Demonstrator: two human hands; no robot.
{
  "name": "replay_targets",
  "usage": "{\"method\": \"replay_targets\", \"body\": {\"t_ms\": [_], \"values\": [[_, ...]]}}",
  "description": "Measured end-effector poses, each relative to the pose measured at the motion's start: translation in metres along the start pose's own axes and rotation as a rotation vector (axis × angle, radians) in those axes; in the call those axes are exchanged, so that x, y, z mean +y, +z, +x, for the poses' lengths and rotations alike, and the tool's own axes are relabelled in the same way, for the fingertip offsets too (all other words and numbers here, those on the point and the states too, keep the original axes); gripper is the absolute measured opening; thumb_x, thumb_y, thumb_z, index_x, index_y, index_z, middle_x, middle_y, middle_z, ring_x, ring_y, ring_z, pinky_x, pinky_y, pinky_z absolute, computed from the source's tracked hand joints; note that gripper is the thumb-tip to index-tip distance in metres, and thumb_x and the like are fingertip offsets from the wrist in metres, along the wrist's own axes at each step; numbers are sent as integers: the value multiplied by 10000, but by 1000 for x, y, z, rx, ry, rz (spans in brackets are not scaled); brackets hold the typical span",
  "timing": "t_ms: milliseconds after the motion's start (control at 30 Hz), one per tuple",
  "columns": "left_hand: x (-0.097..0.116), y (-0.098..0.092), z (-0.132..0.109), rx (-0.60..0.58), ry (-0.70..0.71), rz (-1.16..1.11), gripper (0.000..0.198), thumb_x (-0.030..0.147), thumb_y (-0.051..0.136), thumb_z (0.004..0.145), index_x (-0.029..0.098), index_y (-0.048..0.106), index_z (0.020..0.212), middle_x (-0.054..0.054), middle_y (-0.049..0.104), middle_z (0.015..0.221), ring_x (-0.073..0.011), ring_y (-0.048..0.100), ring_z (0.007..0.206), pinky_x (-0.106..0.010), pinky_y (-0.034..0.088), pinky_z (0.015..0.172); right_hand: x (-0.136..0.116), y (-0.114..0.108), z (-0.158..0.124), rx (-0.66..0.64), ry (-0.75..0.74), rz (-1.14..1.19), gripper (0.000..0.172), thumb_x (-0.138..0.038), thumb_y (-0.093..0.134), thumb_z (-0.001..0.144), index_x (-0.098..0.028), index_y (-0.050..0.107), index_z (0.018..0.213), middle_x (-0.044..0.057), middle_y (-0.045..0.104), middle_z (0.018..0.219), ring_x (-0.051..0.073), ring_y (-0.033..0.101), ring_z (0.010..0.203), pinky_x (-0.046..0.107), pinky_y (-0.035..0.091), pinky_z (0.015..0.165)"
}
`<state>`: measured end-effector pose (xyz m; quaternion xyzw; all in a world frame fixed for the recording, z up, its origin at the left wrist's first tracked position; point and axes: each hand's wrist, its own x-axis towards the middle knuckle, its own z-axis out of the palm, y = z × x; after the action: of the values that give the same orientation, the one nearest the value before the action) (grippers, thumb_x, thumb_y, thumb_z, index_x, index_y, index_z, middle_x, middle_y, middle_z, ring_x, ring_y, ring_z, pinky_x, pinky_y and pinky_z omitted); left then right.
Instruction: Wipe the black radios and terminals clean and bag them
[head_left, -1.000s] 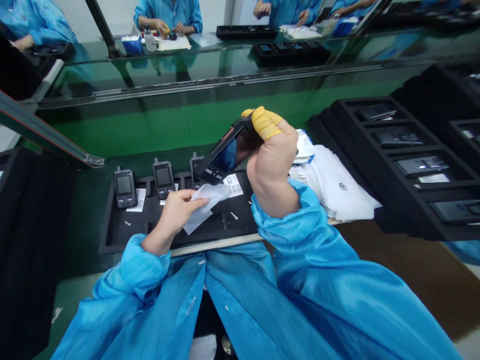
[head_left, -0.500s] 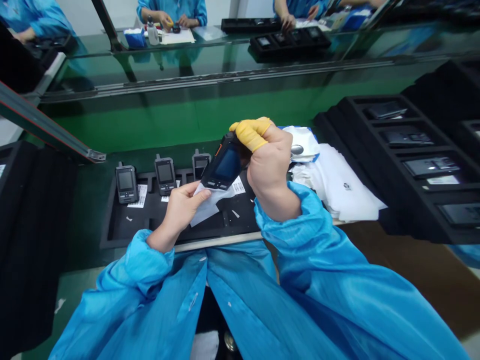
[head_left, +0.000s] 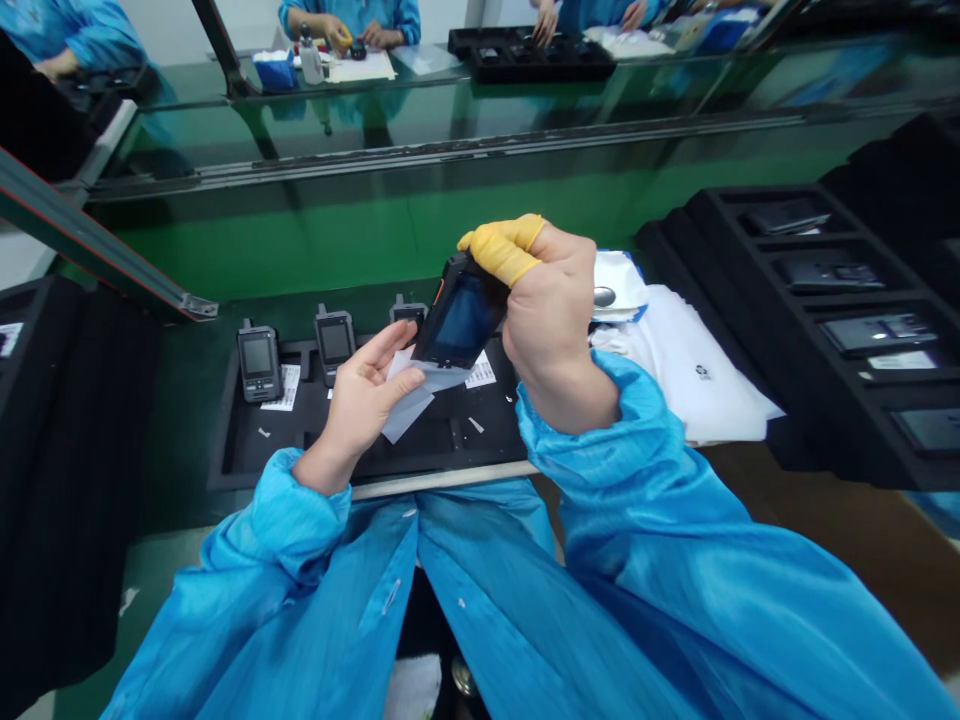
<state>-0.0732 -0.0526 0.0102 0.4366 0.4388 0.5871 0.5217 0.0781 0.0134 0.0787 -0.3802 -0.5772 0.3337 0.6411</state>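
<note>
My right hand, with yellow covers on its fingers, grips the top of a black handheld device, held tilted with its dark screen towards me. At the device's lower end is a thin whitish sheet, with the thumb of my left hand pressed on it and the other fingers spread behind. Below them lies a black tray. Along its back stand a left device, a middle device and a partly hidden one. White label slips lie beside them.
White foam pouches and a white and blue packet lie right of the tray. Stacked black trays with devices stand farther right, more black trays at left. Across the glass, people in blue work by another tray.
My left fingers have opened out from their closer hold on the sheet. The device has tilted slightly in my right hand. Across the glass, a tray has shifted left and back.
</note>
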Motion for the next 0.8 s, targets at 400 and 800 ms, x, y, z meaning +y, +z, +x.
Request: {"method": "replay_targets", "body": {"t_ms": [400,800], "values": [[10,-1,-3,4,-36,227,454,576,781,594,165,727,778,-3,664,651,-140,563,586,-262,439,574,-8,7,-3,12,24,-54,87,-245,682,762,-250,671,676,-38,633,717,130,577,760,309,509,773],[11,-1,-7,-88,26,174,498,576,728,691,188,713,1003,-53,732,925,-219,659,883,-308,507,787,1,3,1,-39,-15,-96,253,-447,589,837,-242,686,725,-24,608,758,153,602,854,385,501,862]]}}
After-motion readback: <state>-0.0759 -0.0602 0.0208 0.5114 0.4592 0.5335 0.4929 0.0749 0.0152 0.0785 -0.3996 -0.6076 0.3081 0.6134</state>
